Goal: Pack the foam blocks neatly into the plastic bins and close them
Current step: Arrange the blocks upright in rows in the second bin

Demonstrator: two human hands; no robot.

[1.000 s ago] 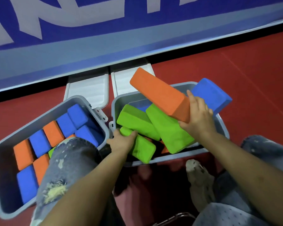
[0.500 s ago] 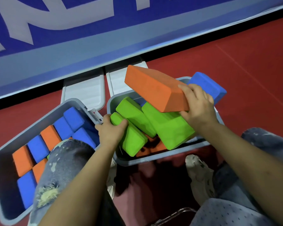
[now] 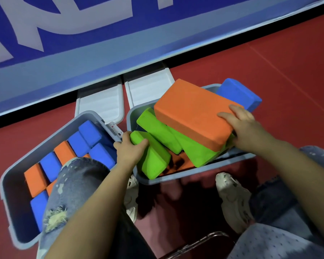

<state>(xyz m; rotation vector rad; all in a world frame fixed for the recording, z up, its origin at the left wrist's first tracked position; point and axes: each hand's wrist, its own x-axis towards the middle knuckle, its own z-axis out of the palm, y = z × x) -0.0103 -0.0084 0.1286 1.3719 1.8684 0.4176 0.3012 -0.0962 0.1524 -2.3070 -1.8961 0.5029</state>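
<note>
Sorting the jumble in the right bin [image 3: 195, 174], I have my right hand [image 3: 246, 126] curled over the near end of the orange block [image 3: 193, 114], which lies tilted across two green blocks [image 3: 178, 139]. My left hand [image 3: 129, 149] grips a third green block [image 3: 151, 157] at the bin's left wall. I should lift the orange clear, stand the greens on edge side by side like the rows in the left bin [image 3: 11, 186], then fill gaps; both lids [image 3: 123, 98] wait behind.

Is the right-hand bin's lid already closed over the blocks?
No. The right bin is open, its white lid flipped back behind it, and the orange block sticks up above the rim.
</note>
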